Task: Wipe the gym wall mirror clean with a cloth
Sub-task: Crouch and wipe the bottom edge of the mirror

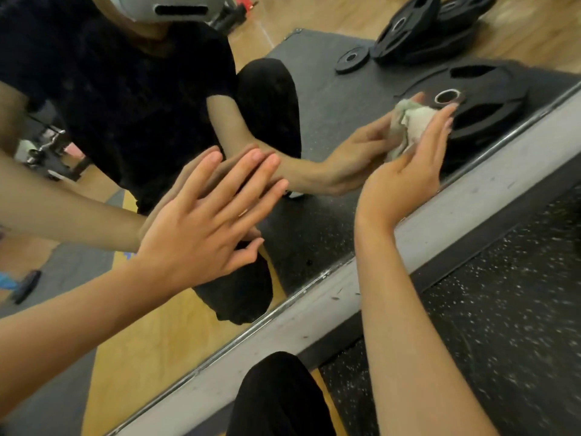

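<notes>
Wiping the low edge of the mirror, cloth pressed to the glass.

The right hand pushes a bunched pale cloth against the mirror just above its bottom edge, fingers laid out straight along the wad. Whether the thumb hooks it from behind is hidden, so this may be a press more than a grip. The left hand lies flat on the glass well to the side, fingers spread and holding nothing, apparently as a brace. Reflected weight plates show behind the cloth, and the grey ledge runs under the glass. I judge the wiping to be mid-course, working the lower strip. The next move calls for steady pressure and a sweep along the edge, with the braced palm lifted so that its patch gets wiped too.
</notes>
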The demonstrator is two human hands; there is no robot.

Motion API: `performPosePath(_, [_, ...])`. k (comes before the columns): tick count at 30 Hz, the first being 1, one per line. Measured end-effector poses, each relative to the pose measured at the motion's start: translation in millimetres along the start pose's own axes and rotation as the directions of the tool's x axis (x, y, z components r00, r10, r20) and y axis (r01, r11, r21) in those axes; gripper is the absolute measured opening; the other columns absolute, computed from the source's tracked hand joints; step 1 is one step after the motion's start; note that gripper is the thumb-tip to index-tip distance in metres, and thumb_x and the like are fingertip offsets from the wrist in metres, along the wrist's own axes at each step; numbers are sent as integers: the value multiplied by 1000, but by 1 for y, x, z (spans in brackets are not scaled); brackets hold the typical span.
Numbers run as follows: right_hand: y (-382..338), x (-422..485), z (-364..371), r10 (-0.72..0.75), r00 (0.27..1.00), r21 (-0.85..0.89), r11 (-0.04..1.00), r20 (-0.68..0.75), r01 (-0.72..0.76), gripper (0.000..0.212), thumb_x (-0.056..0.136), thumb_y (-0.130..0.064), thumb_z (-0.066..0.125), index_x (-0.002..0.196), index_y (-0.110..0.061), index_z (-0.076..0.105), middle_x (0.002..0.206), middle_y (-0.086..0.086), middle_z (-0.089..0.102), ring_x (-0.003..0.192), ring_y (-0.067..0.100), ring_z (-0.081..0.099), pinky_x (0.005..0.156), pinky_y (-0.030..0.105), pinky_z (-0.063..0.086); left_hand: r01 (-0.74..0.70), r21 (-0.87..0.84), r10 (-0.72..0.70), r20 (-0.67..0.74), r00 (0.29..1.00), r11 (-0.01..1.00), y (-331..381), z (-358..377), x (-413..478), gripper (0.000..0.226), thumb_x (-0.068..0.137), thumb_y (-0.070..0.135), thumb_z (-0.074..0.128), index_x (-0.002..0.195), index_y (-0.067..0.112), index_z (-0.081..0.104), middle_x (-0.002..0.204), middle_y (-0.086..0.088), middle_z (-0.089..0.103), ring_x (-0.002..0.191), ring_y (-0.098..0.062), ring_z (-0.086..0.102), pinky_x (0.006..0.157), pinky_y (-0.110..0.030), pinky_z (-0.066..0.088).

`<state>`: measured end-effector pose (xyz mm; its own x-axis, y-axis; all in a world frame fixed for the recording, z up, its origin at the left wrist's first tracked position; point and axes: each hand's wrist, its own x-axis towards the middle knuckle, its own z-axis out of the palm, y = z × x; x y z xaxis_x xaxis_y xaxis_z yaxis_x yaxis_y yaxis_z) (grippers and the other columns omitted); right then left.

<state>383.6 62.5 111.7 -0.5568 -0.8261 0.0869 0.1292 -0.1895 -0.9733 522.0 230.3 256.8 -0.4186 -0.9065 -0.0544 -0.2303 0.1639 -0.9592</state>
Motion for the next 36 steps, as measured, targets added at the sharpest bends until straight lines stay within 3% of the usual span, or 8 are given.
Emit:
performPosePath(3, [26,-93,-18,-64,993,-33,997,99,67,55,106,-1,47,158,-14,36,164,10,38,152,21,36,119,24,38,7,-28,-7,3,1000,1000,1,-1,-1,80,106,59,29,170,14,13,177,-17,0,163,-35,1,130,-56,-1])
performPosePath(7, [61,-182,-50,23,947,-122,992,319,17,59,105,-12,46,161,-18,29,165,4,34,151,23,38,110,46,51,-11,-36,12,14,1000,999,1,-2,1,79,105,59,30,170,17,15,177,-14,2,163,-35,0,129,-56,0])
performPosePath(10, [58,-170,-57,30,945,-58,998,327,-12,54,105,-16,46,158,-13,36,163,7,39,151,20,39,112,41,49,-12,-4,12,10,1000,1000,1,-2,0,79,104,59,30,170,17,16,177,-12,7,163,-35,5,130,-56,-1])
performPosePath(14, [31,-48,-26,72,989,-15,997,126,-71,53,103,2,50,155,-7,44,159,14,44,148,22,41,116,11,33,-15,4,15,-13,1000,1000,-1,0,2,78,106,56,30,170,14,17,177,-13,9,161,-37,10,129,-56,2])
performPosePath(18, [-4,6,-9,25,999,30,999,29,-26,50,102,-4,49,151,-10,52,155,14,51,143,23,49,115,22,43,-10,1,10,-7,1000,1000,1,3,0,77,106,56,27,170,14,14,177,-16,6,161,-38,9,128,-57,0])
performPosePath(25, [-58,-112,-15,-269,927,176,958,262,228,39,108,-11,47,147,-9,46,156,12,44,150,25,38,117,44,44,-40,8,40,39,998,999,2,3,-4,82,105,62,33,170,14,17,175,-23,3,162,-40,1,130,-58,-1])
performPosePath(31, [-97,-53,4,-474,820,343,865,321,366,33,103,4,53,134,2,65,148,24,53,147,38,43,125,46,32,-39,-8,39,11,999,999,2,8,-3,84,102,57,40,168,8,18,175,-26,0,162,-42,-1,130,-61,-3])
performPosePath(36, [-82,-42,1,-581,760,393,797,293,458,32,109,-11,44,135,0,61,146,22,53,145,33,44,122,47,37,-23,-26,23,3,1000,999,3,9,-5,86,102,53,38,169,7,12,175,-24,3,162,-41,1,130,-60,-4])
